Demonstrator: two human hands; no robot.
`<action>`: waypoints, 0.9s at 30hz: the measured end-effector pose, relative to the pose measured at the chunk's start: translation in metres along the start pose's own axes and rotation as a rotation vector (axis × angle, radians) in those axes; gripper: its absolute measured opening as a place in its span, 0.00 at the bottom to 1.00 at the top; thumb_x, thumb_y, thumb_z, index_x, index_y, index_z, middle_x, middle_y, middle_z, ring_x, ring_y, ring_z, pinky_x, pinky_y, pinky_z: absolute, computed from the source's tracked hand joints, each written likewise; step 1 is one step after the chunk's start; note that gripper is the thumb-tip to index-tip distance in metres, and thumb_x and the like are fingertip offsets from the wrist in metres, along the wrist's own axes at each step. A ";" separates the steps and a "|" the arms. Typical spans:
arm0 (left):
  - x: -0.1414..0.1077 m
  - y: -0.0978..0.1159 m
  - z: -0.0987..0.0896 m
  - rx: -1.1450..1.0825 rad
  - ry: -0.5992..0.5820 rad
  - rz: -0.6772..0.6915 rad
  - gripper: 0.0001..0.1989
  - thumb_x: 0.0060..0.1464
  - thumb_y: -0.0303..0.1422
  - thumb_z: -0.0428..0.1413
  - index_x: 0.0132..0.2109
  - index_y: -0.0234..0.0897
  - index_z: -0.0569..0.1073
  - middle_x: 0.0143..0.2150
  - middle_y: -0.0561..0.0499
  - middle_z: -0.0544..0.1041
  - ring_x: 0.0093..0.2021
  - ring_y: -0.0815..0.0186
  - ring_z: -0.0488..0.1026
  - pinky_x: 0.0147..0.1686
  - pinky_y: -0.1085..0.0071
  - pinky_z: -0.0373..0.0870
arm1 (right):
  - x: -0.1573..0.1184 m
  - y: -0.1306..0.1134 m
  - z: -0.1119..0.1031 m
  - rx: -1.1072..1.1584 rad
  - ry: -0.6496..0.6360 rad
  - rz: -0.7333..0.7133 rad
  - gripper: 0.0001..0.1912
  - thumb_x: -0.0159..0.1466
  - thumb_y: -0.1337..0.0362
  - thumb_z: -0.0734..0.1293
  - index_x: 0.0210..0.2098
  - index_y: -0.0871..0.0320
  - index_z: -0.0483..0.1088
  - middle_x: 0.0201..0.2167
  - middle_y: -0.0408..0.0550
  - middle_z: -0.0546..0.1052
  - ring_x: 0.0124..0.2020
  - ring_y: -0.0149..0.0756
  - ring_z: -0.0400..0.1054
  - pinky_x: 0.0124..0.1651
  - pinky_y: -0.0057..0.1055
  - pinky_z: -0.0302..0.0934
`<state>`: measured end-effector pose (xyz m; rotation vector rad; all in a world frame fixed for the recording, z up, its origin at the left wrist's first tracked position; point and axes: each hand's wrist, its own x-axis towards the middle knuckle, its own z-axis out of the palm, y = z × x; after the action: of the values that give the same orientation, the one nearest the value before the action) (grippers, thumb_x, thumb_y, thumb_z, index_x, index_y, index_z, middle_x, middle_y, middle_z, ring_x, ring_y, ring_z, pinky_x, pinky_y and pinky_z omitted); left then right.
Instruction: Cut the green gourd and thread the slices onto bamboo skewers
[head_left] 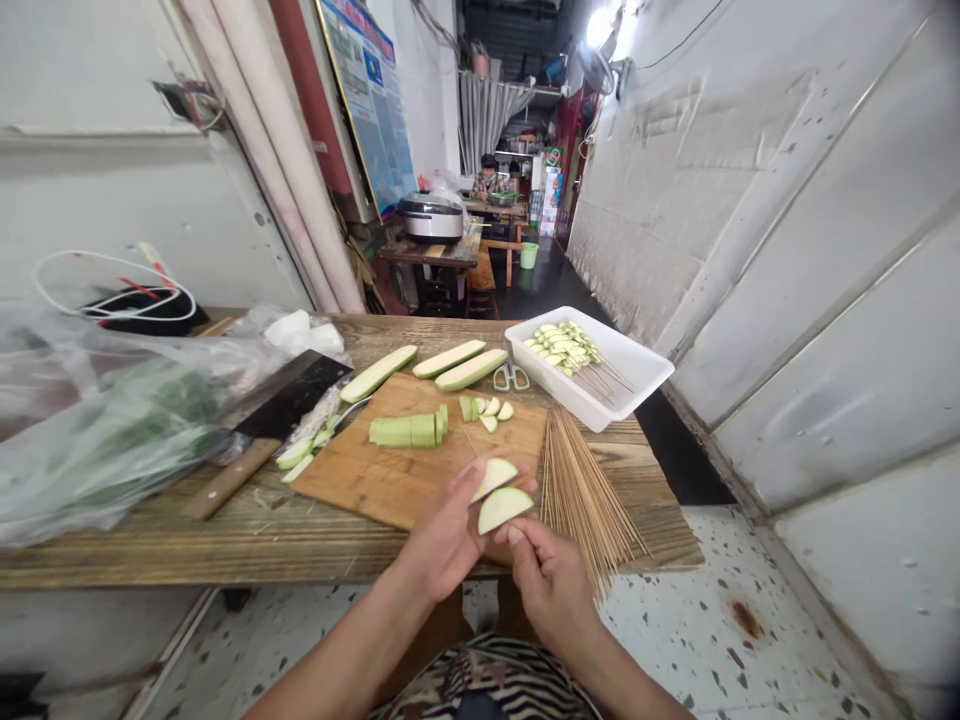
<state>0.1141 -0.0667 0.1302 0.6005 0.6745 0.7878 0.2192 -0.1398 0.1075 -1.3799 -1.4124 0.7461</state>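
Note:
Two pale half-round zucchini slices (505,510) rest in my left hand (450,525), its fingers curled behind them. My right hand (551,575) is closed in a pinch at the lower slice, on a bamboo skewer that the hand and slices mostly hide; a thin tip seems to show beyond them. Just past my hands, a wooden cutting board (352,475) carries a cut zucchini block (405,430) and several small slices (491,410). To the right of the board, loose bamboo skewers (585,500) lie fanned out over the table's front edge.
A white tray (637,375) holds skewered slices at the back right. Zucchini halves (471,370) and scissors (511,377) lie behind the board. At left are a cleaver (292,400) and plastic bags (142,430). Another person (489,180) sits far back.

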 end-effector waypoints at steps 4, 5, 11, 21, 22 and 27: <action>0.017 0.014 -0.028 0.228 0.167 0.238 0.26 0.51 0.43 0.54 0.56 0.43 0.63 0.53 0.43 0.71 0.49 0.59 0.71 0.46 0.62 0.68 | 0.003 0.021 -0.014 0.007 0.057 0.081 0.14 0.65 0.60 0.57 0.31 0.61 0.69 0.16 0.37 0.56 0.17 0.28 0.51 0.19 0.23 0.46; 0.025 0.020 -0.040 0.371 0.288 0.371 0.26 0.47 0.40 0.58 0.54 0.41 0.65 0.53 0.44 0.71 0.50 0.59 0.70 0.49 0.63 0.66 | 0.004 0.027 -0.018 0.014 0.083 0.100 0.14 0.65 0.59 0.57 0.31 0.61 0.68 0.16 0.36 0.55 0.17 0.27 0.49 0.18 0.23 0.45; 0.079 0.067 -0.106 1.505 0.323 0.607 0.32 0.44 0.42 0.58 0.56 0.36 0.64 0.60 0.41 0.63 0.61 0.53 0.57 0.59 0.58 0.48 | 0.004 0.045 -0.031 0.059 0.129 0.163 0.16 0.65 0.57 0.57 0.30 0.61 0.68 0.16 0.35 0.51 0.16 0.27 0.45 0.18 0.23 0.42; 0.120 0.078 -0.106 2.089 0.179 0.316 0.34 0.46 0.39 0.51 0.60 0.31 0.57 0.61 0.36 0.61 0.60 0.50 0.58 0.57 0.54 0.48 | 0.011 0.047 -0.028 -0.024 0.048 0.132 0.15 0.66 0.62 0.55 0.30 0.60 0.69 0.18 0.40 0.63 0.18 0.29 0.55 0.20 0.22 0.47; 0.121 0.079 -0.106 2.099 0.181 0.288 0.34 0.47 0.39 0.51 0.61 0.33 0.57 0.60 0.36 0.62 0.59 0.50 0.59 0.57 0.53 0.48 | 0.011 0.046 -0.028 -0.022 0.046 0.130 0.15 0.66 0.62 0.55 0.30 0.60 0.69 0.18 0.40 0.63 0.19 0.28 0.55 0.20 0.22 0.47; 0.128 0.082 -0.105 2.098 0.155 0.268 0.32 0.46 0.36 0.51 0.59 0.35 0.60 0.58 0.38 0.65 0.57 0.49 0.62 0.56 0.53 0.49 | 0.010 0.043 -0.027 -0.012 0.054 0.111 0.14 0.65 0.64 0.56 0.30 0.60 0.69 0.18 0.39 0.62 0.18 0.27 0.54 0.20 0.22 0.47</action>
<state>0.0686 0.1053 0.0801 2.5513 1.4697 0.0475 0.2612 -0.1285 0.0790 -1.4866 -1.3089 0.7672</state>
